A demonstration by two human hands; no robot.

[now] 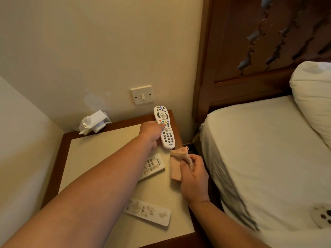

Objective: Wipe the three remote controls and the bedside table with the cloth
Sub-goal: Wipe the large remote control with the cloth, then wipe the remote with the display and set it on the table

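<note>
My left hand grips a white remote with coloured buttons and holds it up above the far right part of the bedside table. My right hand holds a folded pinkish cloth just below that remote, apart from it. A second white remote lies on the table, partly hidden under my left forearm. A third, flat white remote lies near the table's front edge.
A white tissue box stands at the table's back left corner against the wall. A light switch is on the wall above. The bed with a pillow borders the table on the right.
</note>
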